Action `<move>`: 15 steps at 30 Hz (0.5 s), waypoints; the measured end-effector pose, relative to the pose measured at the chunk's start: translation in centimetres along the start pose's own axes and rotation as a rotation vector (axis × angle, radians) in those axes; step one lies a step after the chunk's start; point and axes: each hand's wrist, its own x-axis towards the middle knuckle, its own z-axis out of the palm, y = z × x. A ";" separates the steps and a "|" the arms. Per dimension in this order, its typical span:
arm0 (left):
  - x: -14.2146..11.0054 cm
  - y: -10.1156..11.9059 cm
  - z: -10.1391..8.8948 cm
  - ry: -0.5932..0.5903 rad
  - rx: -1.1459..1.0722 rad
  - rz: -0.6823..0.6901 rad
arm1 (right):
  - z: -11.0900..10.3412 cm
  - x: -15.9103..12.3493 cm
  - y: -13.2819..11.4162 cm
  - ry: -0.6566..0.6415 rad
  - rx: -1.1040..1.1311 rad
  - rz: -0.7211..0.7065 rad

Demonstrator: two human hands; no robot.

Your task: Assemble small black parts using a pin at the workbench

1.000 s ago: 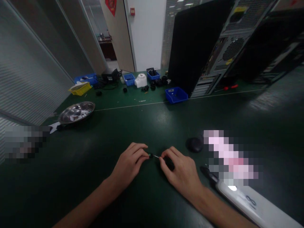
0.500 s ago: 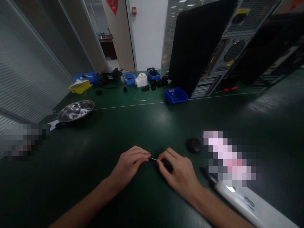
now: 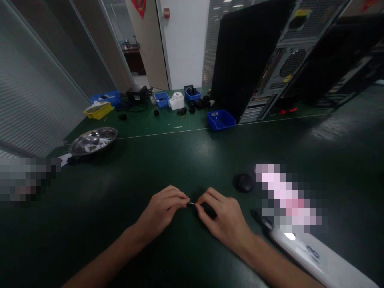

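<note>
A small thin metal rod (image 3: 192, 204) with a dark end bridges the gap between my two hands, low over the green table. My left hand (image 3: 165, 208) pinches its dark left end between thumb and fingertips. From the other side, my right hand (image 3: 225, 214) has thumb and index finger closed on the shiny right end. Something dark shows inside the curl of my right hand; whether it is a handle or shadow I cannot make out. The rod's ends are hidden by the fingertips.
Right of my hands lie a black mouse-like object (image 3: 244, 183) and a white device marked 8 (image 3: 318, 256). A metal bowl (image 3: 94, 141) stands left. Behind are a blue bin (image 3: 221, 120), a white vented housing (image 3: 177, 101), a yellow tray (image 3: 98, 111) and a computer tower (image 3: 270, 80).
Both hands keep their pinch on the thin rod, and the gap between them looks slightly narrower. The whole view has shifted a little.
</note>
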 end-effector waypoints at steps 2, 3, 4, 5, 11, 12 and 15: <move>-0.2 0.1 0.3 -0.039 0.058 0.060 | 0.1 0.0 0.0 -0.014 -0.015 -0.003; -0.3 0.2 0.5 -0.038 0.059 0.063 | 0.1 -0.1 0.0 -0.018 -0.011 -0.005; -0.4 0.2 0.6 -0.025 0.042 0.047 | 0.1 -0.1 0.0 -0.018 -0.001 -0.007; -0.4 0.2 0.8 -0.005 0.013 0.023 | 0.1 -0.1 0.0 -0.016 0.012 -0.013; -0.1 0.6 0.8 0.000 -0.033 -0.046 | 0.1 -0.2 0.2 0.070 0.030 -0.022; 0.0 0.8 0.7 -0.016 -0.006 -0.052 | 0.2 -0.2 0.2 0.097 0.013 -0.013; 0.3 1.5 0.5 -0.105 0.090 -0.086 | 0.1 -0.2 0.4 0.159 -0.081 0.015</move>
